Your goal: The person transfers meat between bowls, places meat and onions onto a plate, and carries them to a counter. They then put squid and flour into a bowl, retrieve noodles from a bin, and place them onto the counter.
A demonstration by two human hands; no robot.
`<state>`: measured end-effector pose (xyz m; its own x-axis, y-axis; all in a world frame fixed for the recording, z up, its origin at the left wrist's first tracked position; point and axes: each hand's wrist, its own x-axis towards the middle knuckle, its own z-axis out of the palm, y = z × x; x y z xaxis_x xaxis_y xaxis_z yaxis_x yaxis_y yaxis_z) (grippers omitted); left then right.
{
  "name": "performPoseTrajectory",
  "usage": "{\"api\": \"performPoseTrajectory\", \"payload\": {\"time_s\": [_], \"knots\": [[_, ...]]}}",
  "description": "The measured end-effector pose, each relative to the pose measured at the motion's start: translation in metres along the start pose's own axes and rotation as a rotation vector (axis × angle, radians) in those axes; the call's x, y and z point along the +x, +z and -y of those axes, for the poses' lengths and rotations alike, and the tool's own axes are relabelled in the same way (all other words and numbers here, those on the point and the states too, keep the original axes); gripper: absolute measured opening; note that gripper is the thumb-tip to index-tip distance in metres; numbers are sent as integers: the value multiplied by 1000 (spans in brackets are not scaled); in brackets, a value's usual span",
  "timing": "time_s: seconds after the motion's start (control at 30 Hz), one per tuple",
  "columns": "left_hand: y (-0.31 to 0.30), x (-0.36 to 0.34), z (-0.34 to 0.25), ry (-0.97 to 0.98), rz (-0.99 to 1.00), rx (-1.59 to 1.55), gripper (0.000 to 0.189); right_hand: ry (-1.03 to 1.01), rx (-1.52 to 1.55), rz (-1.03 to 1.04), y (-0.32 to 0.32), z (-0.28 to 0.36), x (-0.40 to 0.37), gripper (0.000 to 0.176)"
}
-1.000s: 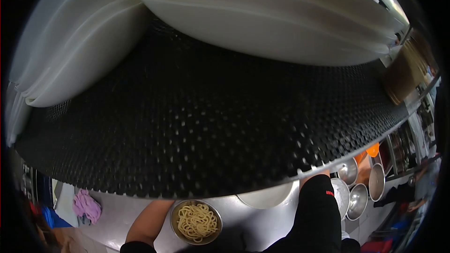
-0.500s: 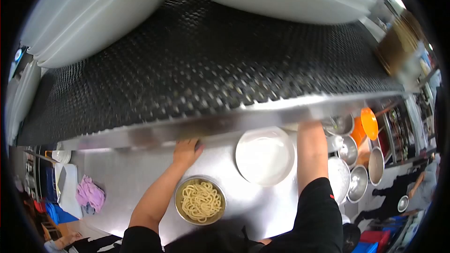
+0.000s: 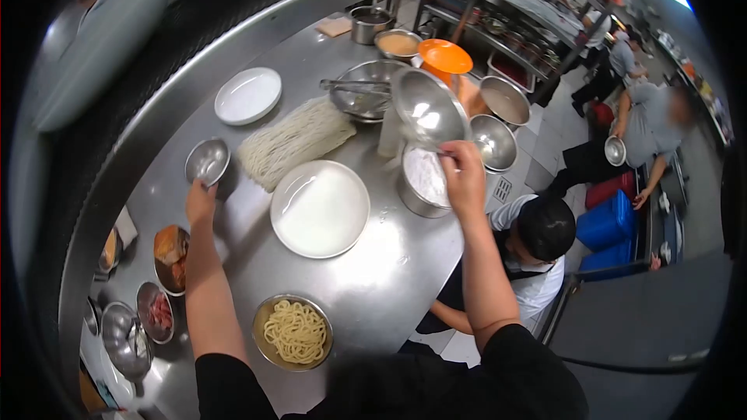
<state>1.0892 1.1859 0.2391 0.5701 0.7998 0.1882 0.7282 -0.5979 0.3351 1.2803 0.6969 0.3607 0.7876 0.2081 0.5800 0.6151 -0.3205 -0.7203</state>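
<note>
My left hand [image 3: 201,201] is closed on the rim of a small metal bowl [image 3: 208,162], tipped so its inside faces me. A larger metal bowl [image 3: 429,107] is gripped at its edge by my right hand [image 3: 464,175]. It is tilted above a metal pot of white powder [image 3: 426,179]. Between my arms lies a white plate [image 3: 320,210]. Nearer my body stands a metal bowl of thick cooked noodles [image 3: 294,332]. Behind the plate rests a bundle of thin pale noodles [image 3: 297,140], close to the small bowl.
A white dish [image 3: 247,96] sits farther back. Bowls of meat [image 3: 159,313] line the left side. An orange bowl [image 3: 445,57] and metal bowls [image 3: 495,144] stand at the right. A person [image 3: 537,241] is just beyond the table's right edge. A shelf edge [image 3: 85,187] curves along the left.
My view has swung right, bringing more of the table into sight. My hands, earlier at or beneath the shelf edge, now each hold a metal bowl.
</note>
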Motion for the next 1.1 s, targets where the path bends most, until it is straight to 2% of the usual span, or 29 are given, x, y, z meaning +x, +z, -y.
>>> {"api": "performPoseTrajectory", "payload": {"time_s": [0.07, 0.13, 0.17, 0.23, 0.27, 0.33, 0.37, 0.4, 0.47, 0.53, 0.6, 0.67, 0.7, 0.73, 0.77, 0.8, 0.83, 0.87, 0.9, 0.93, 0.97, 1.0, 1.07, 1.1], "knots": [[2, -11, 9, 67, -113, -76, 37, 0, -276, -109, -45, -40, 6, 11], [-8, -23, 6, 62, -100, -115, 36, 112, -344, -194, -74, -86, 12, 11], [-18, -35, -3, 91, -115, -168, 36, 94, -338, -222, -84, -113, 12, 11], [-45, -62, -30, 138, -117, -253, 34, 230, -555, -128, -96, -153, 10, 22], [-56, -73, -42, 156, -101, -283, 32, 221, -546, -148, -98, -149, 5, 22], [-78, -98, -69, 225, -88, -391, 30, 159, -903, -173, -93, -139, -3, 33], [-83, -108, -81, 283, -52, -493, 27, 180, -963, -170, -94, -115, -2, 47], [-83, -116, -92, 264, -25, -495, 24, 183, -951, -183, -91, -97, 0, 47], [-105, -140, -136, 422, -11, -585, 25, 10, -433, -143, -82, -64, 0, 49], [-123, -162, -178, 638, -23, -545, 29, 275, 76, 183, -64, 1, 2, 48], [-133, -177, -219, 828, 13, -509, 31, 399, 468, 423, -48, 46, 2, 47], [-140, -187, -256, 904, 19, -508, 36, 283, 277, 407, -44, 66, 9, 48], [-143, -191, -270, 976, 22, -509, 41, 79, 222, 196, -32, 52, 19, 46], [-147, -196, -279, 978, 23, -503, 41, 358, 247, 294, -38, 33, 27, 43], [-150, -201, -287, 962, -20, -462, 49, 224, 396, 177, -28, -1, 38, 40], [-153, -202, -291, 946, -65, -422, 57, 284, 290, 114, -30, -18, 53, 40], [-151, -202, -283, 936, 40, -422, 66, 343, 184, 53, -33, -34, 68, 39], [-155, -208, -278, 935, 37, -417, 66, 364, 44, -61, -29, -57, 82, 38], [-163, -216, -273, 836, 143, -478, 63, 507, 144, -5, -37, -57, 98, 38], [-170, -222, -268, 732, 248, -538, 61, 417, 95, -34, -45, -56, 103, 60], [-175, -225, -260, 725, 246, -535, 61, 276, 261, -168, -18, -121, 119, 59], [-179, -225, -247, 719, 178, -587, 54, 531, 188, -65, -33, -95, 123, 57], [-200, -221, -224, 749, -21, -637, 40, 675, -1, -3, -20, -133, 139, 46], [-217, -220, -214, 785, -149, -632, 32, 675, 1, -1, -17, -146, 142, 46]]}}
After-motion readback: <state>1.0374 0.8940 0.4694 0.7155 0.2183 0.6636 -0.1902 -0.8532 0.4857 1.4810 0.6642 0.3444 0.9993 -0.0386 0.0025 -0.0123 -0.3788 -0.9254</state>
